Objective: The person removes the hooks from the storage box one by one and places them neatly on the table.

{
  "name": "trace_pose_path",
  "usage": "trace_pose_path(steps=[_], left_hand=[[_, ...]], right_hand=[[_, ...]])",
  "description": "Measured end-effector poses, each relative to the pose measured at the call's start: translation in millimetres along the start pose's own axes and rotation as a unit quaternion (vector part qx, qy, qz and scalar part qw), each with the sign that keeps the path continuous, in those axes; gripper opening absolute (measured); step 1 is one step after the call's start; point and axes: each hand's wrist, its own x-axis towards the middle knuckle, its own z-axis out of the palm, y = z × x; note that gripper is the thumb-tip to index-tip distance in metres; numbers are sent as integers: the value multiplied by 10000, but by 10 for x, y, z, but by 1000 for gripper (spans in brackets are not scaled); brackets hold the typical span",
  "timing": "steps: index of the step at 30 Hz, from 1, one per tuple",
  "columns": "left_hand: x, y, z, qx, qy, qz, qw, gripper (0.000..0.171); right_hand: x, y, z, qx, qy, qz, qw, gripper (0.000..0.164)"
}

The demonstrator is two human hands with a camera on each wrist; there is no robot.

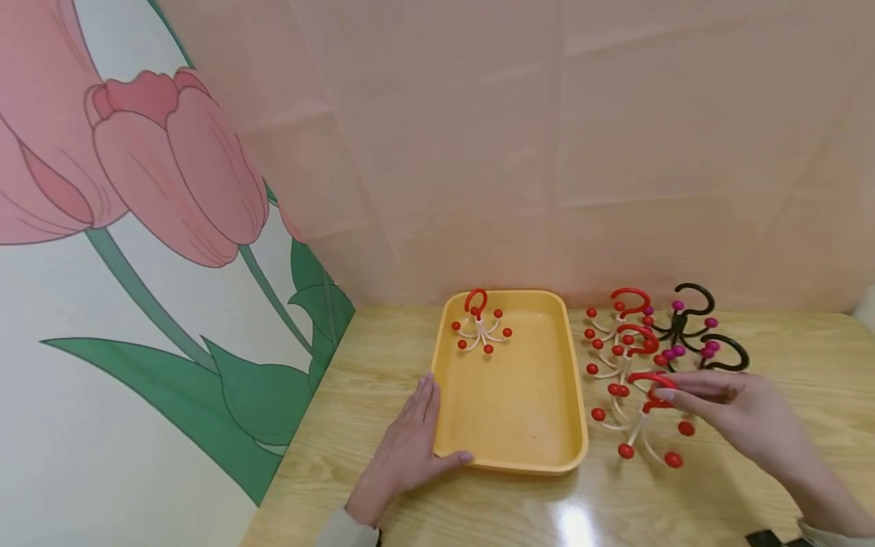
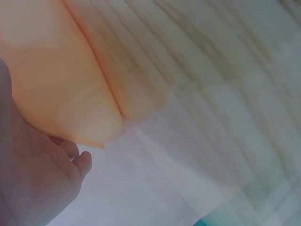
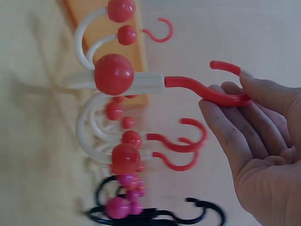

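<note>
My right hand (image 1: 748, 414) pinches the red hook of a white multi-arm hook hanger (image 3: 148, 83) with red ball tips. Its arms spread below the hook, to the right of a yellow tray (image 1: 579, 410). Thumb and fingers are on the hook's curve in the right wrist view. My left hand (image 1: 410, 448) rests against the tray's near left corner, fingers straight along the left side and thumb at the front rim. Inside the tray, at the far left, stands another red-and-white hook hanger (image 1: 480, 328).
Behind the held hanger stand more red-and-white hook hangers (image 1: 625, 365), partly overlapping. Black hook hangers (image 1: 679, 325) with magenta balls are beside them, one partly hidden by my right hand. A pink cloth (image 1: 444, 152) hangs behind the wooden table (image 1: 369, 357); a tulip-painted wall (image 1: 137, 304) is at left.
</note>
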Motion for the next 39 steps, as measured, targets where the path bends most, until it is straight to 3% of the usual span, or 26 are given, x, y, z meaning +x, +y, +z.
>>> trace_pose_path(steps=[4,13,25,32,39], left_hand=[[-3,6,-14,48,26,67,10000,127],[-6,0,-13,-48,-88,-44,9999,128],[2,1,-5,-69,-66,-54,9999,128],[15,-13,5,17,-6,3,10000,125],[17,-15,7,-33,-43,3,10000,126]], right_hand=[[-12,112,104,96,-70,34,9999,48],[-8,180,192,285,251,-341,9987,37],[6,207,201,375,117,-235,9990,41],[31,187,181,395,-10,-281,9988,42],[96,15,104,468,-5,-715,9963,37]])
